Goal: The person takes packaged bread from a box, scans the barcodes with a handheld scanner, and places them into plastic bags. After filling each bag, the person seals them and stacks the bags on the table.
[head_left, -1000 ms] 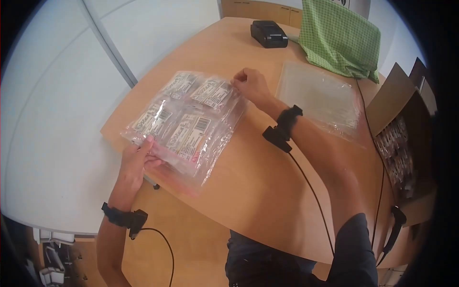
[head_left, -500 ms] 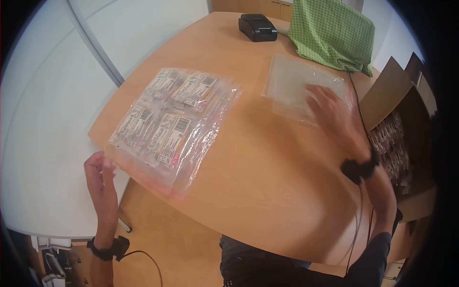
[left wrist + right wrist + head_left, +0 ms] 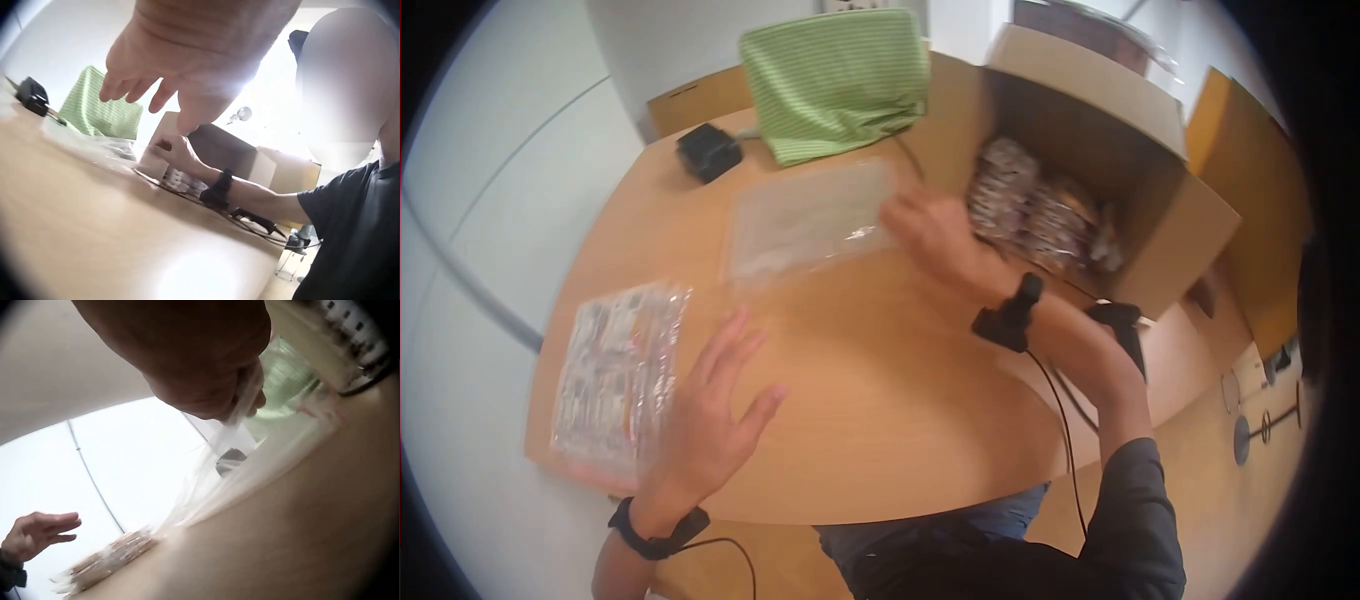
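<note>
My right hand (image 3: 935,235) pinches the right edge of an empty clear plastic bag (image 3: 795,220) on the table. In the right wrist view the bag's film (image 3: 250,469) rises from the table to the fingers. My left hand (image 3: 715,425) hovers over the table with fingers spread and holds nothing; the left wrist view shows the hand's underside (image 3: 187,56). Left of it lies a filled clear bag (image 3: 605,375) with several labelled packets inside, its lower right part hidden behind the left hand and wrist.
An open cardboard box (image 3: 1085,110) with several shiny packets (image 3: 1040,210) stands at the right. A green checked cloth (image 3: 835,85) covers something at the back, near a small black device (image 3: 709,152). A black handheld scanner (image 3: 256,220) lies by the box.
The view has turned right. The left hand has left the filled bag and moved right over the table. The right hand, spread over the clear bags before, now pinches one by its edge.
</note>
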Motion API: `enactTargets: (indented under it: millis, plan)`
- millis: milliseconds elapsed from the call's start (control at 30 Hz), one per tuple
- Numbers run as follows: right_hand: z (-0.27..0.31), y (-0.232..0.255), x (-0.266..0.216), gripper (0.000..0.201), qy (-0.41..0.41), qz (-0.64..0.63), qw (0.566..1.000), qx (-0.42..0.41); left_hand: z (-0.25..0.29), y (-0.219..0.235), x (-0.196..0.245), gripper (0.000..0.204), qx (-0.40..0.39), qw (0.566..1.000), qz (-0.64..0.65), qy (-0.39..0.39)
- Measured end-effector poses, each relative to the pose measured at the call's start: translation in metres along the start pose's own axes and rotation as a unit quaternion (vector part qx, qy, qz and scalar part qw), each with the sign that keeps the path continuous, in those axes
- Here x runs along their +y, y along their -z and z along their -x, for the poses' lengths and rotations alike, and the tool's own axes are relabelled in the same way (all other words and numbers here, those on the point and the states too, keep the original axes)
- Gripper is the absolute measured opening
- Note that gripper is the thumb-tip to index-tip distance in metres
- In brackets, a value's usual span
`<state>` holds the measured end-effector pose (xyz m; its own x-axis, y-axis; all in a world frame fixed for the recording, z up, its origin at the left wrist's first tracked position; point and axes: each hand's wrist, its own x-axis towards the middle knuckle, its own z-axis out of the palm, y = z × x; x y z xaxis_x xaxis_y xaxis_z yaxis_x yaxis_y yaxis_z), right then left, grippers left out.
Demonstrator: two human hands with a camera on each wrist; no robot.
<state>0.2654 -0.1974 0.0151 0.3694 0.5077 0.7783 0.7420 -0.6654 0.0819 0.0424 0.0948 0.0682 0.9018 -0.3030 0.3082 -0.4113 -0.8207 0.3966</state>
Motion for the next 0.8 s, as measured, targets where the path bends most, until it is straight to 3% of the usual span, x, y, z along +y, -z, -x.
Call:
enactTargets:
  millis: [33,67,133,167,200,233,267,333,367,433,500,567,600,633,667,733,800]
  plan:
    - [0.002,0.013,-0.014,0.008,0.052,0.034,0.998,0.008,-0.017,-0.008,0.007,0.051,0.038,0.999,0.029,-0.024]
    - [0.009,0.009,-0.012,0.008,0.046,0.047,0.998,0.005,-0.033,-0.017,0.013,0.049,0.079,0.994,0.056,-0.046]
    - [0.024,-0.009,-0.001,0.003,0.076,0.085,0.985,-0.128,-0.061,-0.039,0.022,0.046,0.08,0.992,0.078,-0.053]
    - [0.018,0.001,-0.004,0.003,0.068,0.089,0.986,-0.122,-0.068,-0.046,0.024,0.044,0.083,0.991,0.093,-0.045]
    - [0.006,0.016,-0.005,0.001,-0.058,0.043,0.994,-0.086,-0.073,-0.051,0.025,0.044,0.079,0.992,0.084,-0.051]
    - [-0.004,0.025,-0.003,0.003,-0.175,-0.003,0.983,-0.052,-0.076,-0.053,0.026,0.042,0.099,0.981,0.162,-0.028]
    - [-0.007,0.027,0.004,0.003,-0.169,-0.002,0.984,-0.052,-0.078,-0.056,0.029,0.041,0.123,0.962,0.244,0.0]
    - [0.004,0.028,0.008,0.012,-0.047,0.055,0.995,-0.075,-0.077,-0.057,0.03,0.042,0.144,0.954,0.262,0.015]
    - [0.01,0.029,0.007,0.012,-0.056,0.051,0.994,-0.075,-0.077,-0.054,0.03,0.043,0.163,0.946,0.279,0.025]
    - [0.003,0.045,0.005,0.011,-0.024,0.078,0.997,0.004,-0.081,-0.048,0.027,0.045,0.217,0.921,0.319,0.043]
    - [0.021,0.078,-0.053,0.014,0.089,0.129,0.987,0.028,-0.09,-0.047,0.024,0.047,0.243,0.905,0.347,0.045]
    - [0.051,0.085,-0.101,0.019,0.163,0.125,0.977,-0.049,-0.097,-0.054,0.023,0.055,0.12,0.944,0.304,0.045]
    - [0.066,0.095,-0.121,0.021,0.174,0.043,0.979,-0.093,-0.1,-0.067,0.021,0.055,0.115,0.943,0.31,0.038]
    - [0.072,0.105,-0.131,0.022,0.185,-0.04,0.973,-0.135,-0.101,-0.088,0.013,0.058,-0.001,0.962,0.269,0.046]
    - [0.073,0.114,-0.127,0.022,0.182,-0.033,0.973,-0.137,-0.099,-0.106,0.006,0.061,-0.115,0.967,0.22,0.052]
    - [0.074,0.136,-0.111,0.021,0.182,-0.084,0.98,-0.014,-0.082,-0.132,0.002,0.065,-0.183,0.978,0.021,-0.1]
    - [0.055,0.156,-0.061,0.018,0.087,0.031,0.995,0.026,-0.065,-0.137,0.032,0.064,-0.209,0.965,-0.043,-0.153]
